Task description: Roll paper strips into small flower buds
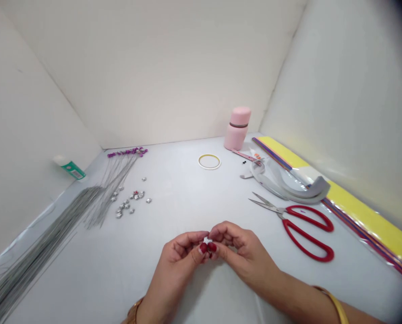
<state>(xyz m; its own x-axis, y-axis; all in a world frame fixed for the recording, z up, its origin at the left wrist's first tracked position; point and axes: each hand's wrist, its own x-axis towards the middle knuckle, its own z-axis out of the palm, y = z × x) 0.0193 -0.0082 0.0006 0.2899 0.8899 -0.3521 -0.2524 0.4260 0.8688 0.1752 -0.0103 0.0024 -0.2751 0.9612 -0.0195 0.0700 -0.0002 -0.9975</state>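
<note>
Silvery bit [206,240] is low centre over the desk [187,189], clamped between thumb and fingertips of the left hand [180,256] and right hand [243,254], both closed on it with tips touching. Red scissors [305,229] lie just right of the right hand, blades pointing left. Grey strips [288,186] curl behind them, beside yellow sheets [366,216]. Pink bottle [238,128] stands upright at the back, tape ring [209,161] near it. Small silver pieces [130,202] and wire bundle [46,247] at left.
</note>
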